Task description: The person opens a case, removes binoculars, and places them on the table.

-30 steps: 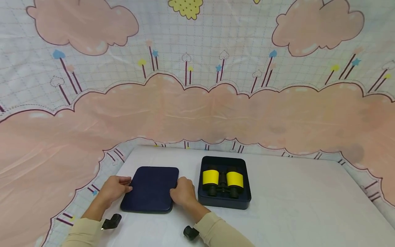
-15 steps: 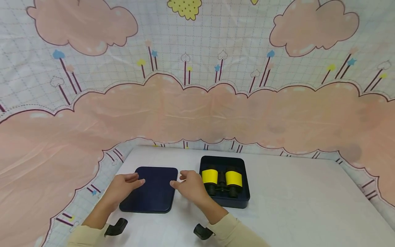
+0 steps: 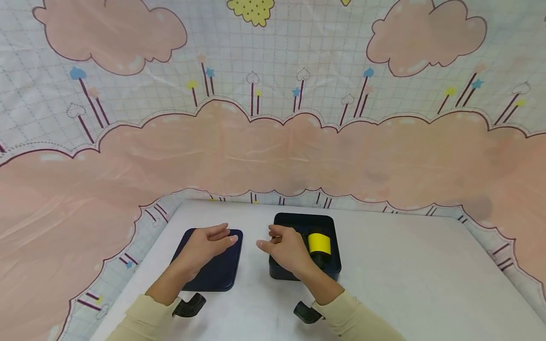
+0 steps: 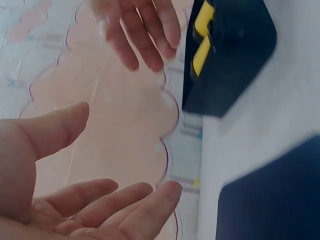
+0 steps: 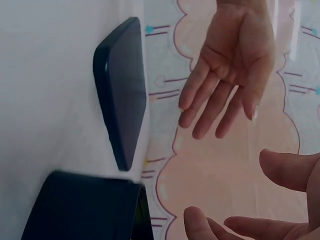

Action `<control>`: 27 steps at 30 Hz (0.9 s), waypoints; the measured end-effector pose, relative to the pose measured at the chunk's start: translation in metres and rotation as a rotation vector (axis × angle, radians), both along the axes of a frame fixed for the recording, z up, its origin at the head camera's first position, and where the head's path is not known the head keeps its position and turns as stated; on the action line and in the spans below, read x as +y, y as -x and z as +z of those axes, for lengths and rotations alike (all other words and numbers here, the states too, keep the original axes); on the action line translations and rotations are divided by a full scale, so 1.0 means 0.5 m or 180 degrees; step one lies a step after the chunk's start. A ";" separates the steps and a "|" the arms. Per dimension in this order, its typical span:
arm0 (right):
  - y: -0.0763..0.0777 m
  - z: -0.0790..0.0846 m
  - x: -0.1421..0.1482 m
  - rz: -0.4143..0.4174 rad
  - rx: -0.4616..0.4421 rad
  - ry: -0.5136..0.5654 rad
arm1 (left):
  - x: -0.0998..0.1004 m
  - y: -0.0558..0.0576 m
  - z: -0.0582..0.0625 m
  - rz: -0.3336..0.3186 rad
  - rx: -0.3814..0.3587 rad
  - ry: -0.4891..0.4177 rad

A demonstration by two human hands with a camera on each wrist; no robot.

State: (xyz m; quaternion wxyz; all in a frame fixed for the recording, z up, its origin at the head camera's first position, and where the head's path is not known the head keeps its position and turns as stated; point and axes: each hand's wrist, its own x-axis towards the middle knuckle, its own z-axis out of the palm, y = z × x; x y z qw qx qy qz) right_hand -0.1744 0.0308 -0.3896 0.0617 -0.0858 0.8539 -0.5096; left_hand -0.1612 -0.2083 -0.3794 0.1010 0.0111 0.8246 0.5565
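Note:
My left hand (image 3: 202,248) hovers above a flat dark blue lid (image 3: 217,272) that lies on the table; its fingers reach forward and hold nothing. Over the left part of an open dark blue box (image 3: 279,273), my right hand (image 3: 287,248) hangs in the air, also holding nothing. Inside that box lies a pair of black and yellow binoculars (image 3: 320,244), its left half hidden behind the right hand. Both wrist views show the thumbs apart from the relaxed fingers. In the left wrist view the binoculars' yellow barrels (image 4: 202,56) show over the box's edge.
A white table (image 3: 405,274) stretches to the right of the box. Behind it hangs a cloth (image 3: 298,156) printed with clouds. A small black device (image 3: 189,305) is worn at the left wrist and another black device (image 3: 307,312) at the right.
Both hands have let go of the lid's sides. They have risen and moved right, the left now over the lid, the right over the box. Lid and box stay put.

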 end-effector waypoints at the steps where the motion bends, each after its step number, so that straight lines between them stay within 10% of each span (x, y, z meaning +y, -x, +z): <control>1: 0.001 -0.001 0.009 -0.0017 0.0026 -0.0034 | 0.011 0.004 0.002 -0.0026 -0.0002 -0.0033; 18: 0.018 -0.008 0.125 -0.0187 0.0307 -0.0445 | 0.157 0.060 -0.006 -0.0071 -0.0306 -0.0128; 27: 0.037 -0.040 0.169 0.0093 0.0647 -0.1310 | 0.200 0.080 -0.037 -0.0014 -0.0453 -0.0053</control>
